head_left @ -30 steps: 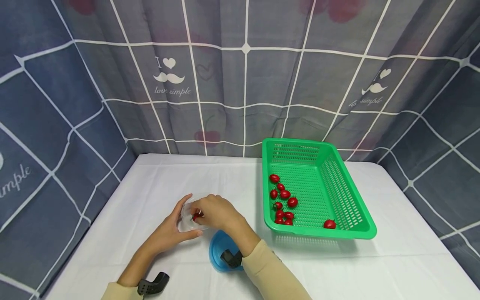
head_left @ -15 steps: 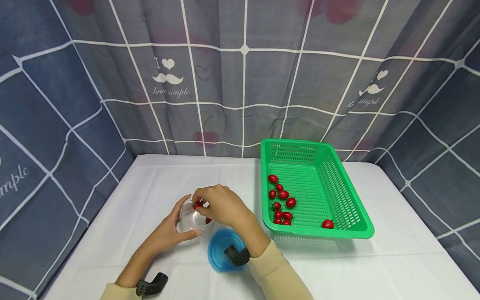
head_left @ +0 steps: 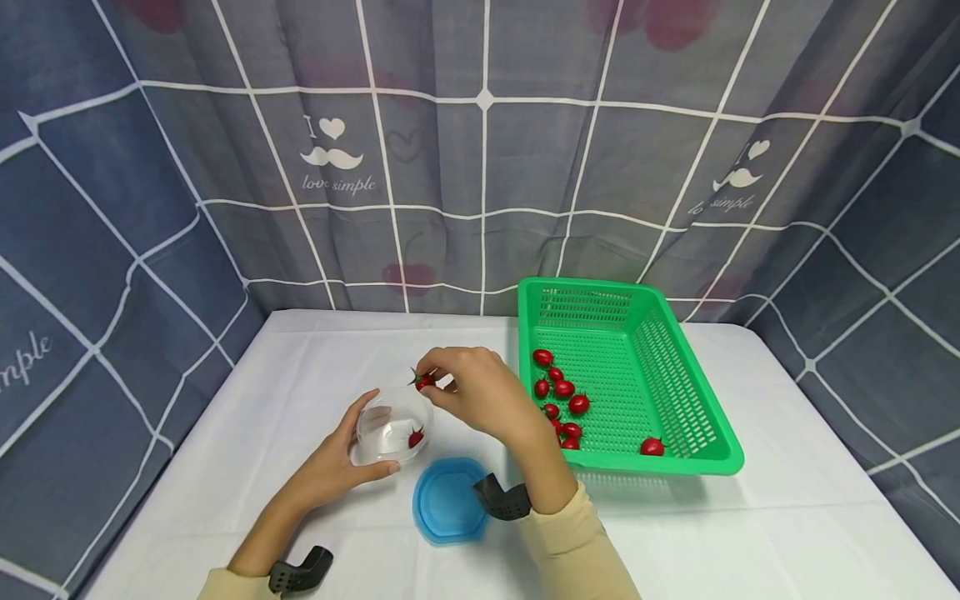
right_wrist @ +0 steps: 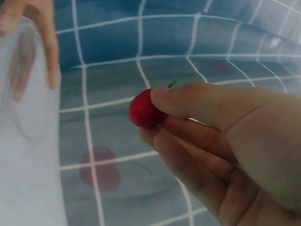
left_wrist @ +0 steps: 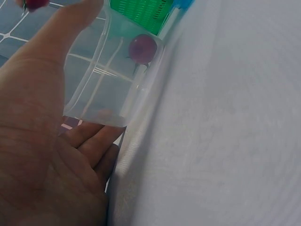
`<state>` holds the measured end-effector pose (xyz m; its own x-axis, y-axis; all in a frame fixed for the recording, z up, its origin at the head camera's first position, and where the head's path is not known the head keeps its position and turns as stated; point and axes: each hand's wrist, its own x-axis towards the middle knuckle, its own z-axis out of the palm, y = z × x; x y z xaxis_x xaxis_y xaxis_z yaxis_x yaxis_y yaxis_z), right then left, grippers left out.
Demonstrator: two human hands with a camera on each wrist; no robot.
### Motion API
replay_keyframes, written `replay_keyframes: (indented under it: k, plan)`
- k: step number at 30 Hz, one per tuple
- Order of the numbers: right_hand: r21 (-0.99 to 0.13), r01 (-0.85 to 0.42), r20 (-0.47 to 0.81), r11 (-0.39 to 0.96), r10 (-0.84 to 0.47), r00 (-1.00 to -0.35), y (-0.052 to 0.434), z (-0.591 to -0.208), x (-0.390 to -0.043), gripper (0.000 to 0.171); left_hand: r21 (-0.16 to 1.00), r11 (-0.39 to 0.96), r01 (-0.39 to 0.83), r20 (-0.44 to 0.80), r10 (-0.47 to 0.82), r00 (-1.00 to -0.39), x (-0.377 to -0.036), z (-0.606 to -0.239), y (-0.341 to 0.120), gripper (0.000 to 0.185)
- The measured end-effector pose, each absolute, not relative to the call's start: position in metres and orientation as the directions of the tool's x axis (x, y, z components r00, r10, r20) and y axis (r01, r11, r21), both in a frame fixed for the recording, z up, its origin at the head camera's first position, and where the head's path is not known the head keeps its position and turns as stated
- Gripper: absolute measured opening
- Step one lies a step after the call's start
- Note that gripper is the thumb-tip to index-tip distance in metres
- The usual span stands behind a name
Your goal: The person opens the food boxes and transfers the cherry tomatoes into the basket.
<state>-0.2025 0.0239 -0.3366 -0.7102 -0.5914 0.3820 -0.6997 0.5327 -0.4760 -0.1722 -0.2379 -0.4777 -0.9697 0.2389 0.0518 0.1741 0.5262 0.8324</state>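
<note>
My left hand (head_left: 330,473) grips a small clear plastic container (head_left: 375,437) on the white table, thumb on the near side and fingers around the far side. One cherry tomato (head_left: 416,437) lies inside; the left wrist view shows that tomato (left_wrist: 142,49) through the clear wall. My right hand (head_left: 480,392) pinches another cherry tomato (head_left: 424,382) between thumb and fingers, raised just beyond the container's far right rim. In the right wrist view this tomato (right_wrist: 142,112) shows a bit of green stem.
A blue lid (head_left: 450,504) lies on the table below the right wrist, close to the container. To the right stands a green plastic basket (head_left: 637,462) with several cherry tomatoes (head_left: 564,389), mostly along its left side. A checked curtain (head_left: 450,167) hangs behind the table.
My right hand has lifted a cherry tomato up out of the container and moved right and away, past the rim. The left hand has kept its grip on the container.
</note>
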Motion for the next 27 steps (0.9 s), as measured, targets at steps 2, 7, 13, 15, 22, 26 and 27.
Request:
replay_keyframes:
  k: [2, 7, 13, 15, 22, 26, 27]
  plan:
    - [-0.49, -0.695, 0.398, 0.526, -0.574, -0.716, 0.031, -0.333, -0.201, 0.015, 0.831, 0.528, 0.176, 0.055, 0.238, -0.97, -0.172, -0.478, -0.238, 0.109]
    - [-0.553, -0.653, 0.388, 0.518, -0.533, -0.751, 0.046, -0.326, -0.199, 0.015, 0.829, 0.533, 0.169, 0.051, 0.228, -0.972, -0.173, -0.478, -0.237, 0.11]
    - [-0.557, -0.633, 0.406, 0.537, -0.489, -0.772, 0.063, -0.322, -0.2, 0.015, 0.827, 0.538, 0.164, 0.051, 0.219, -0.974, -0.173, -0.479, -0.236, 0.11]
    - [-0.568, -0.627, 0.413, 0.534, -0.474, -0.778, 0.069, -0.322, -0.201, 0.014, 0.825, 0.541, 0.164, 0.051, 0.218, -0.975, -0.173, -0.479, -0.235, 0.11]
    - [-0.603, -0.589, 0.43, 0.539, -0.402, -0.808, 0.089, -0.32, -0.203, 0.015, 0.815, 0.561, 0.145, 0.032, 0.207, -0.978, -0.172, -0.478, -0.234, 0.11]
    - [-0.626, -0.567, 0.431, 0.535, -0.369, -0.824, 0.1, -0.321, -0.205, 0.016, 0.813, 0.562, 0.155, 0.041, 0.209, -0.977, -0.173, -0.479, -0.235, 0.11]
    - [-0.634, -0.562, 0.431, 0.532, -0.361, -0.827, 0.102, -0.321, -0.206, 0.016, 0.811, 0.563, 0.158, 0.045, 0.209, -0.977, -0.173, -0.479, -0.235, 0.11]
